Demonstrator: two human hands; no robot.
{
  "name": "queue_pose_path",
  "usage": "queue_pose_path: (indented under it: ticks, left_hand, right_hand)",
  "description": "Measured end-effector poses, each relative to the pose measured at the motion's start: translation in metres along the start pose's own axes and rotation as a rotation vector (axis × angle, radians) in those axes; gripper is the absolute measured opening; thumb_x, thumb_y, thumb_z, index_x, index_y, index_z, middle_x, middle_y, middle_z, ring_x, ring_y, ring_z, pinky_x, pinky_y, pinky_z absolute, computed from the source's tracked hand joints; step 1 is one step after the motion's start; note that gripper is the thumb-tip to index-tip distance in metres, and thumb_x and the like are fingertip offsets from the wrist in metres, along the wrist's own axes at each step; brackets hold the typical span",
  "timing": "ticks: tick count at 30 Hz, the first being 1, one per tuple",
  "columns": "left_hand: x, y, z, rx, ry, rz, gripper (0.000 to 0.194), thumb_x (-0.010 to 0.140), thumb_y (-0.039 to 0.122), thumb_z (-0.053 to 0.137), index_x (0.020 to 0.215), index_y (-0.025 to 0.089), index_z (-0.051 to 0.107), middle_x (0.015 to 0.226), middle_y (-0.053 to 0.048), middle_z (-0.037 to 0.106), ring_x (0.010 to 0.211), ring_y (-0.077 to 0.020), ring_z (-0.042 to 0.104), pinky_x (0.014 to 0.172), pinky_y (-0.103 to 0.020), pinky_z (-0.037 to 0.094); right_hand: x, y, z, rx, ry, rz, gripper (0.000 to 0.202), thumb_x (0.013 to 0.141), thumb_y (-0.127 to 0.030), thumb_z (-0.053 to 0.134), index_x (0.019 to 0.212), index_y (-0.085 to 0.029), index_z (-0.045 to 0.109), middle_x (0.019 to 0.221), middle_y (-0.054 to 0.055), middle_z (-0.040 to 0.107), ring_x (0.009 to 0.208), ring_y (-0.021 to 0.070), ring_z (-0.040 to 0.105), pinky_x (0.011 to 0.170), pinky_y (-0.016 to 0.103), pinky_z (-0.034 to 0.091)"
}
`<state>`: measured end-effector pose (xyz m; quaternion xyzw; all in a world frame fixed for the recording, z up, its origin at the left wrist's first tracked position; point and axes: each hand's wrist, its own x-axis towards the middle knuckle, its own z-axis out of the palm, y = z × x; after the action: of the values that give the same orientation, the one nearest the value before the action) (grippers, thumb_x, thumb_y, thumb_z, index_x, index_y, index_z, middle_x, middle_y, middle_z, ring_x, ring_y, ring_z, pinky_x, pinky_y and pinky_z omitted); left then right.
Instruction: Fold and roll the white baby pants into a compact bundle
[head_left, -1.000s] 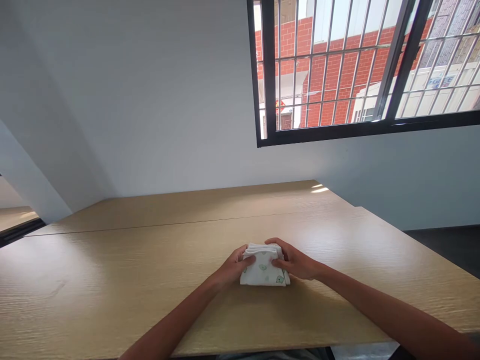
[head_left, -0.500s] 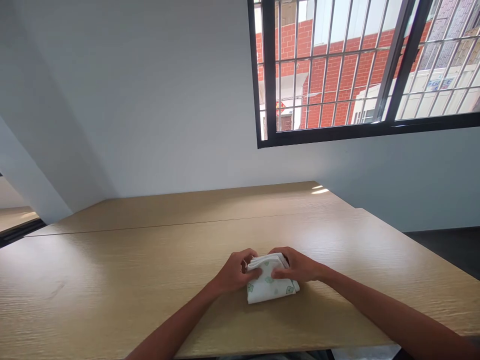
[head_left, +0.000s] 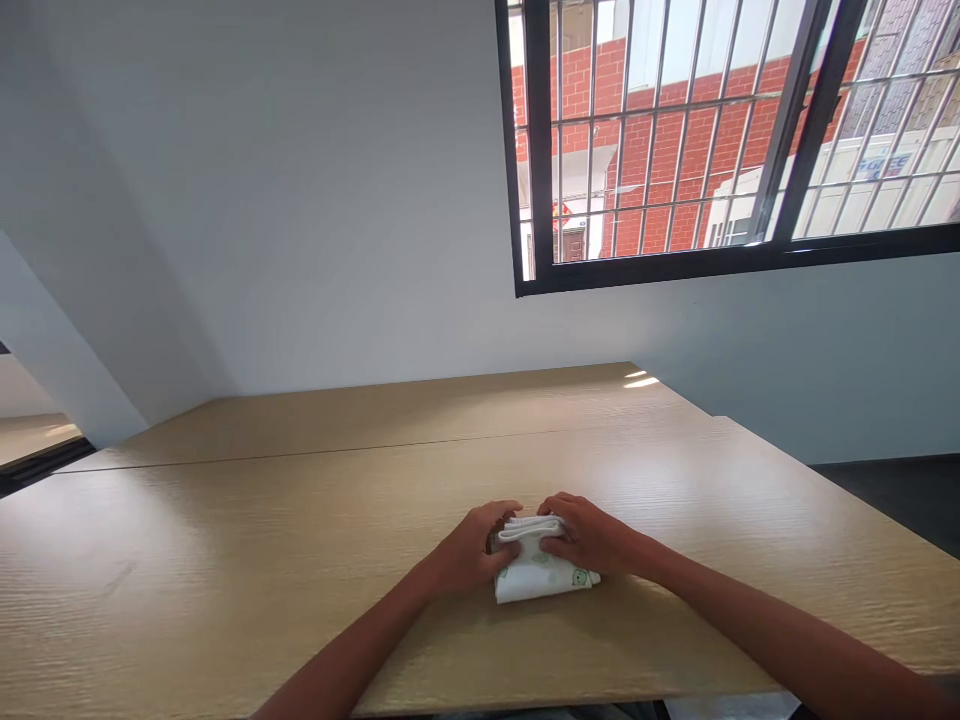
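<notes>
A white cloth (head_left: pixel 541 578) with small green animal prints lies folded into a thick bundle near the front of the table. My left hand (head_left: pixel 480 547) grips its left side, thumb across the front face and fingers behind the top. On the other side my right hand (head_left: pixel 585 533) holds the upper right part, its thumb pressed on the front. Between the two hands the layered top folds of the cloth show. The fingertips behind the folds are partly hidden.
The wooden table (head_left: pixel 285 540) has a thin seam running across it. Its far edge meets a pale wall (head_left: pixel 337 200). A black-framed window (head_left: pixel 652 270) with metal bars is at the upper right. Dark floor (head_left: pixel 892 500) shows beyond the table's right edge.
The upper part of the cloth has been folded down a little, so its top layers now show more toward me. Both hands have shifted slightly with it and keep their hold.
</notes>
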<state>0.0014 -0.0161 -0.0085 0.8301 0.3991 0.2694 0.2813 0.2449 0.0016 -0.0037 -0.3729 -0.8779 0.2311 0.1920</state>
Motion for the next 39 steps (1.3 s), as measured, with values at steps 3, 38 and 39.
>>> queue_pose_path:
  ticks: [3, 38, 39]
  left_hand:
    - [0.000, 0.006, -0.002, 0.030, -0.018, 0.020, 0.038, 0.083, 0.026, 0.058, 0.120, 0.021, 0.056, 0.108, -0.006, 0.061, 0.090, -0.0205, 0.057, 0.078, -0.029, 0.045]
    - [0.002, 0.012, 0.002, -0.007, 0.070, -0.017, 0.038, 0.094, 0.043, 0.041, 0.094, 0.014, 0.066, 0.079, -0.003, 0.061, 0.069, -0.0144, 0.050, 0.058, -0.022, 0.037]
    - [0.002, 0.011, 0.002, -0.006, 0.068, -0.001, 0.039, 0.095, 0.043, 0.040, 0.094, 0.014, 0.066, 0.079, -0.003, 0.062, 0.069, -0.0145, 0.051, 0.060, -0.022, 0.037]
  right_hand:
    - [0.000, 0.000, 0.002, -0.044, -0.001, 0.010, 0.021, 0.088, -0.035, 0.055, 0.104, -0.022, 0.055, 0.098, 0.006, 0.057, 0.084, 0.0196, 0.056, 0.069, 0.031, 0.044]
    - [-0.001, -0.010, -0.003, -0.154, 0.036, -0.155, 0.032, 0.100, -0.034, 0.035, 0.086, -0.018, 0.059, 0.085, 0.007, 0.057, 0.084, 0.0210, 0.053, 0.073, 0.034, 0.045]
    - [-0.001, -0.010, -0.004, -0.154, 0.035, -0.159, 0.033, 0.100, -0.034, 0.034, 0.085, -0.017, 0.059, 0.084, 0.007, 0.057, 0.084, 0.0209, 0.053, 0.074, 0.034, 0.045]
